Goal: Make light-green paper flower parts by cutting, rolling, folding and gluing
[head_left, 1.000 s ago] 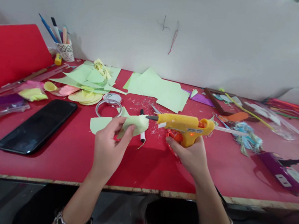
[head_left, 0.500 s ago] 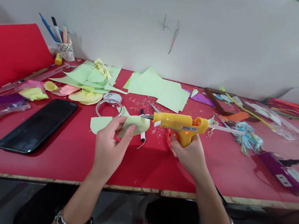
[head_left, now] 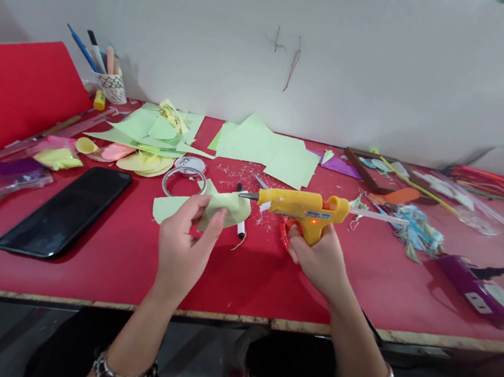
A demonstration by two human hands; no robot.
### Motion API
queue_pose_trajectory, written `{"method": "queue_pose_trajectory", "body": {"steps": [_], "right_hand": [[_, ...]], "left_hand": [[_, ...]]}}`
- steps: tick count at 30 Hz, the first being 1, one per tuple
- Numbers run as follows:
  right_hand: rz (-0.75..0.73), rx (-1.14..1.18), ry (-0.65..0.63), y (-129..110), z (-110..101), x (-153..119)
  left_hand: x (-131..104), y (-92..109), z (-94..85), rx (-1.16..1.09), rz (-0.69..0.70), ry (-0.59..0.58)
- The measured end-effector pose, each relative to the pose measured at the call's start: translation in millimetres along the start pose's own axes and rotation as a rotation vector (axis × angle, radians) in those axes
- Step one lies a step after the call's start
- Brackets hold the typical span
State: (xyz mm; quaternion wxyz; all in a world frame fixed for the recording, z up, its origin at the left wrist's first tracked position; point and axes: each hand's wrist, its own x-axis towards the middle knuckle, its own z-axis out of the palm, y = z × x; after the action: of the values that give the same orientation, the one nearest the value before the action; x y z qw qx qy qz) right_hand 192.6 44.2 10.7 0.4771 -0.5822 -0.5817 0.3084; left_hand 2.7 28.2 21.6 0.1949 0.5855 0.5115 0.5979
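Observation:
My left hand pinches a curled piece of light green paper above the red table. My right hand grips a yellow hot glue gun by its handle, and a red light glows on its body. The gun points left and its metal nozzle touches the upper right edge of the green paper. A clear glue stick pokes out of the back of the gun. Another light green cut-out lies flat on the table just behind my left hand.
A black phone lies at the left. Green paper sheets, yellow petals, a metal ring, a marker and a pen cup sit behind. At the right are a purple power strip and a tangle of blue thread.
The glue gun has slid a little to the left, bringing its nozzle onto the green paper. My left hand has stayed almost still with the paper.

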Motion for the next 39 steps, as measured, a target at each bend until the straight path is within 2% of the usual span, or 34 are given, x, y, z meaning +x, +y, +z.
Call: {"method": "queue_pose_trajectory", "body": {"steps": [4, 11, 16, 18, 21, 25, 28, 39], "right_hand": [[0.073, 0.008, 0.03, 3.0, -0.3, 2.9], [-0.009, 0.013, 0.133, -3.6, -2.5, 1.0], [-0.033, 0.096, 0.043, -10.7, -0.1, -4.1], [-0.058, 0.068, 0.057, -9.6, 1.9, -3.7], [-0.053, -0.001, 0.091, -7.1, 4.0, -2.5], [-0.024, -0.051, 0.112, -6.8, 4.9, -2.7], [-0.04, -0.07, 0.119, -7.6, 5.4, -3.3], [-0.101, -0.121, 0.044, -7.3, 3.7, -4.8]], "left_hand": [[-0.3, -0.8, -0.9, -0.035, 0.017, 0.006], [1.4, -2.4, -1.8, -0.018, 0.011, 0.024], [2.1, -6.0, 1.8, -0.033, -0.093, -0.076], [1.1, -6.6, 3.2, -0.052, -0.116, -0.115], [-0.2, -6.0, 3.3, -0.011, -0.062, -0.145], [-0.1, -3.8, 1.4, 0.196, 0.09, -0.178], [0.4, -3.1, 1.2, 0.27, 0.164, -0.198], [-0.7, -3.0, 3.0, 0.286, 0.168, -0.215]]}}
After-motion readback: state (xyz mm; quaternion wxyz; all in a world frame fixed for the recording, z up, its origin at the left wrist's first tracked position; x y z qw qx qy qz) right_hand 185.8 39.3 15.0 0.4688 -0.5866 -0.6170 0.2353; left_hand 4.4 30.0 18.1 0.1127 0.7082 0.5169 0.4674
